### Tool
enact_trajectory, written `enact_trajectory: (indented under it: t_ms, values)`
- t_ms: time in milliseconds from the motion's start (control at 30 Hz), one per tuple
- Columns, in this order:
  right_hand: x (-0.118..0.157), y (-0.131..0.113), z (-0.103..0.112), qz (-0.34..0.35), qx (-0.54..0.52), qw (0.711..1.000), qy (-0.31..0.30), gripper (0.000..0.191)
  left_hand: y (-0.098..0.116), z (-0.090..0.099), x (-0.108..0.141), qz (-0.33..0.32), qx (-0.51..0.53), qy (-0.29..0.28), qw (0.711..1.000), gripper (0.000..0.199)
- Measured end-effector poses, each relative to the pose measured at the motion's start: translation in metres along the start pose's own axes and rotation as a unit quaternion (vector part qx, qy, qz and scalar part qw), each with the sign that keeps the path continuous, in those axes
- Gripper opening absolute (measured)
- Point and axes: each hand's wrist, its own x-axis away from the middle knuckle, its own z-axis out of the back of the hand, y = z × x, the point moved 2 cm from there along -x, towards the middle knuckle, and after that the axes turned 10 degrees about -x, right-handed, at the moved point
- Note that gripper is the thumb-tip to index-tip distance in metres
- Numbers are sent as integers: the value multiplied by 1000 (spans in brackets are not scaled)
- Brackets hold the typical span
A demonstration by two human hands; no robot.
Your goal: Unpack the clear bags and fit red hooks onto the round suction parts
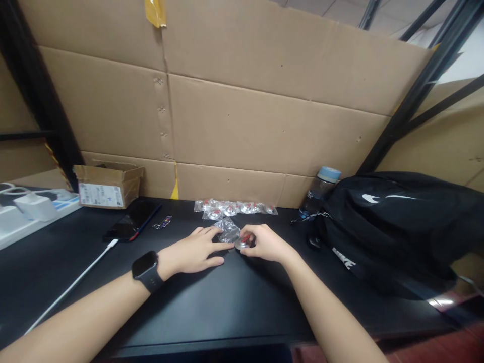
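My right hand [267,244] is closed in a pinch on a small round silver piece with a red top [242,244], which sits at the black tabletop. My left hand [200,250], wearing a dark watch, lies flat with its fingers spread. Its index fingertip reaches the silver rim; whether it presses on it I cannot tell. A crumpled clear plastic bag [228,229] lies just beyond the fingertips. Behind it are several similar silver-and-red pieces in clear bags [230,209], set in a row near the cardboard wall. The exact kind of these pieces is too small to make out.
At left stand an open cardboard box [108,186], a phone [133,220] on a white cable [71,287], and a white power strip [62,205]. A small patterned item [162,223] lies nearby. On the right are a bottle [319,194] and a black bag [393,232].
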Motion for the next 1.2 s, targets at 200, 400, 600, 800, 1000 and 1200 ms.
enact_trajectory:
  t_ms: [200, 400, 600, 800, 1000, 1200]
  values:
    - [-4, 2, -7, 31, -2, 999, 30, 29, 1, 1, 0, -34, 8, 3, 999, 43]
    - [-10, 6, -14, 67, -24, 995, 64, 35, 1, 2, -1, -54, 43, 20, 997, 41]
    - [-10, 8, -16, 88, -48, 994, 47, 30, 4, 7, -2, -68, 44, 9, 997, 42]
    - [-12, 6, -20, 101, -17, 993, 62, 22, 4, 7, -2, -68, 40, -4, 997, 43]
    - [-17, 5, -25, 79, 90, 986, 119, 24, 5, 8, -3, -80, 62, 19, 995, 44]
    - [-29, 11, -34, 68, 143, 972, 171, 17, 7, 6, -4, -92, 78, 41, 992, 43]
